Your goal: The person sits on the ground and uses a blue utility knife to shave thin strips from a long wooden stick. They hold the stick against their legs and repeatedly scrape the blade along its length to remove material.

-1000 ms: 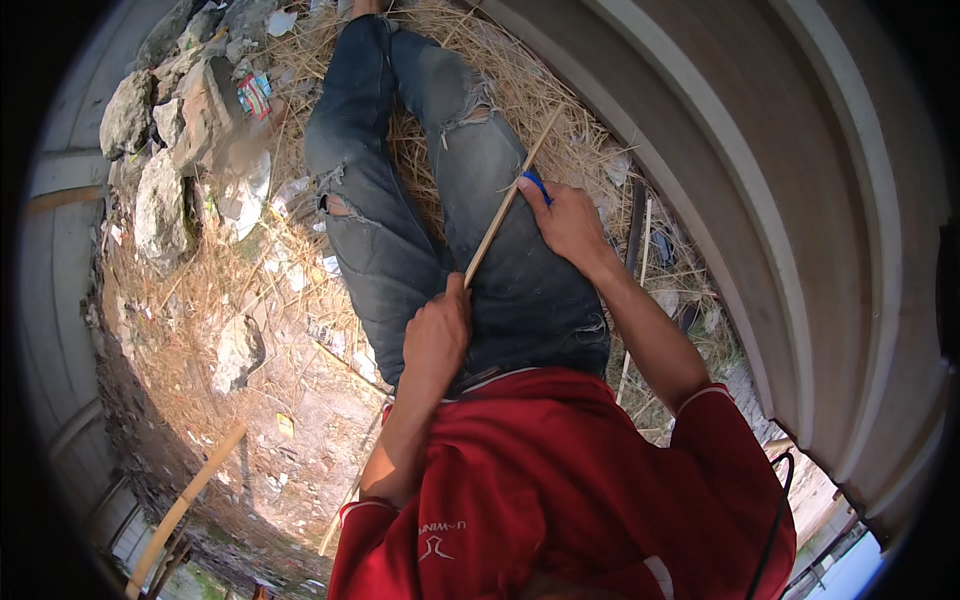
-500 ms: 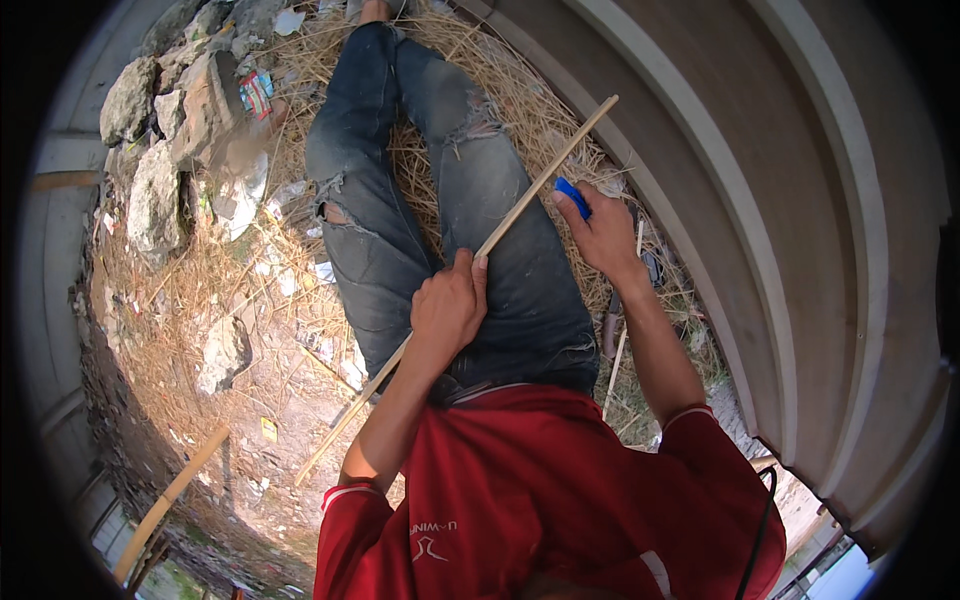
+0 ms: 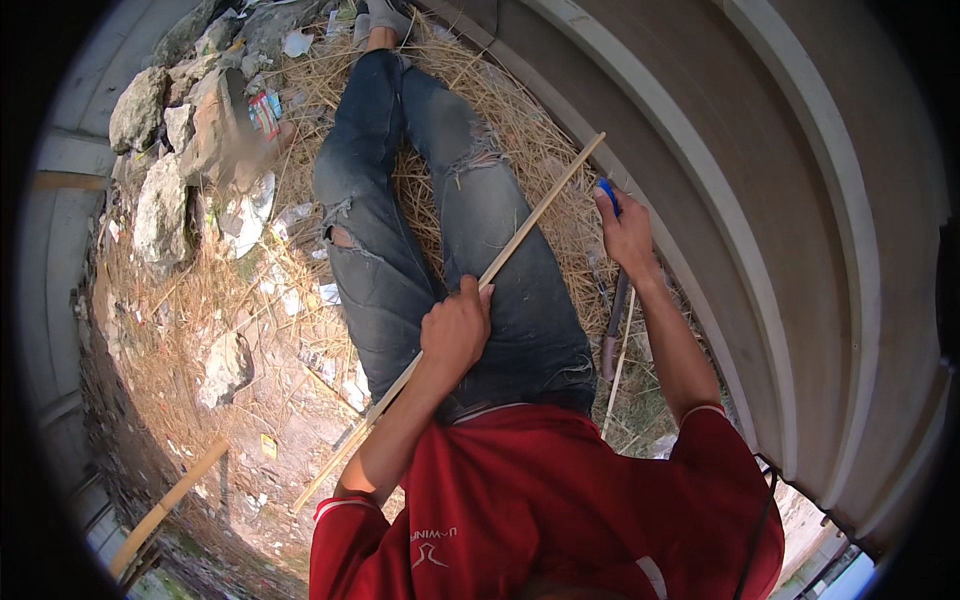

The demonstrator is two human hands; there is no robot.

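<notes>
"Pale, thin wooden strip (image 3: 540,214): where?"

"Slanting through mid-frame, fingers of the left hand (image 3: 456,325) clasped round it; those of the right hand (image 3: 628,236), right of centre, pinch a small blue object (image 3: 609,194)."

"Risk?"

"Held one-handed, it might swivel if pressed near its tip."

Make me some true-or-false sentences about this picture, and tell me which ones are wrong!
1. The left hand holds a long wooden strip. True.
2. The right hand holds a small blue thing. True.
3. The right hand is touching the wooden strip. False: it is apart from it, off to the right.
4. The person wears a green top. False: the shirt is red.
5. The jeans are torn at the knees. True.
</notes>
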